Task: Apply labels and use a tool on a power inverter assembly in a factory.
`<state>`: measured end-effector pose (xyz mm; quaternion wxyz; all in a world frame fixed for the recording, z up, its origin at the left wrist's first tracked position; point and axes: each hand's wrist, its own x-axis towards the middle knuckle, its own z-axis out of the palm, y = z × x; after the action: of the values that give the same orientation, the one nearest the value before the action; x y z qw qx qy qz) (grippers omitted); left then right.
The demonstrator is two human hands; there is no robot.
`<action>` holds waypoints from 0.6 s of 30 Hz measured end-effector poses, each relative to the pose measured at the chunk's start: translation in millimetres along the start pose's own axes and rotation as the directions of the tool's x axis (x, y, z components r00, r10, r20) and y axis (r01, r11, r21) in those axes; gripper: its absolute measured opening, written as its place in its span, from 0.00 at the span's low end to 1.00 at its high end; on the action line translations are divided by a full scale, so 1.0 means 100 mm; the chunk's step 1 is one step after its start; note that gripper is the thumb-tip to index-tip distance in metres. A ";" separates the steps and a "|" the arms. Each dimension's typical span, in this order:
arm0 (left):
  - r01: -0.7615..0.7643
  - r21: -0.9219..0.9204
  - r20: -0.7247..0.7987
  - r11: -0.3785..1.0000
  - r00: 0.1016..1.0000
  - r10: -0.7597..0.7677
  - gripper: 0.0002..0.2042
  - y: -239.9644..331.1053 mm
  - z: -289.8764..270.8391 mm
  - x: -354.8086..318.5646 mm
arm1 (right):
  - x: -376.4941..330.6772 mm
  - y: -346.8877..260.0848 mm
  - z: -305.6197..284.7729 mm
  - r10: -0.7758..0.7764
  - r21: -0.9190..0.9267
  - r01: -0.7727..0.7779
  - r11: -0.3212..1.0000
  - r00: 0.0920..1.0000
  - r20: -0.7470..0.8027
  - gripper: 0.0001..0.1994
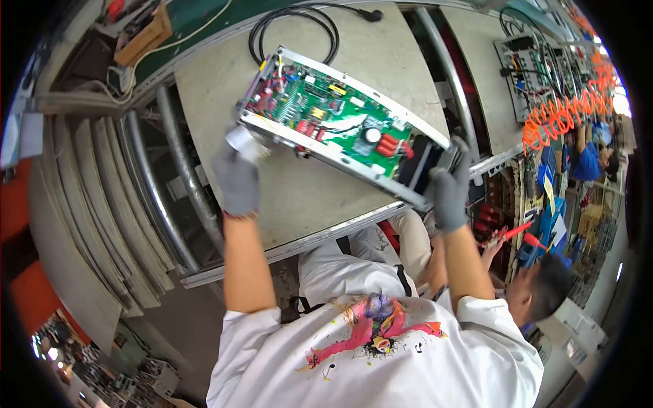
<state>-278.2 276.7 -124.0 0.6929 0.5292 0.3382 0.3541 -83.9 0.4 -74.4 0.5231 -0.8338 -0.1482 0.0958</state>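
Observation:
An open metal chassis [401, 182] lies slantwise over the board in front of me, its left end farther away than its right. A green circuit board [347, 129] fills it, with red parts, a round capacitor and wiring on top. My right hand [450, 194], in a grey glove, is closed around the chassis's right end, beside a dark section. My left hand [237, 178], also gloved in grey, is closed on a small whitish-silver piece [246, 143] next to the chassis's near left corner. That piece is blurred, so its kind cannot be told.
A coiled black power cable [258, 34] lies behind the chassis on the grey board [218, 75]. Metal rollers [178, 153] run at both sides. Another electronic unit [527, 75] and an orange coiled hose [544, 122] are at right. A co-worker [544, 289] with a red tool is close on my right.

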 end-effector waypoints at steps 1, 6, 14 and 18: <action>-0.139 0.132 0.014 0.981 0.990 0.138 0.07 0.04 0.00 0.12 | -0.10 0.01 0.02 0.046 0.024 -0.046 0.999 0.999 0.003 0.28; -0.185 0.297 -0.073 0.937 0.974 0.216 0.10 0.26 0.38 -0.14 | 0.02 0.16 -0.03 0.111 0.083 -0.116 0.990 0.992 0.063 0.16; -0.284 0.147 0.162 0.947 0.952 0.261 0.16 0.22 0.36 0.11 | -0.19 0.35 0.24 0.019 0.248 0.010 0.969 0.993 -0.118 0.11; 0.205 -0.348 0.380 0.915 0.923 -0.062 0.11 0.30 0.19 0.63 | -0.65 0.15 0.54 0.005 0.266 0.033 0.963 0.990 -0.141 0.10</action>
<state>-233.4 326.0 -97.0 0.8554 0.4158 0.1656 0.2607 -160.0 17.2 -111.6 0.6406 -0.7591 -0.1027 0.0525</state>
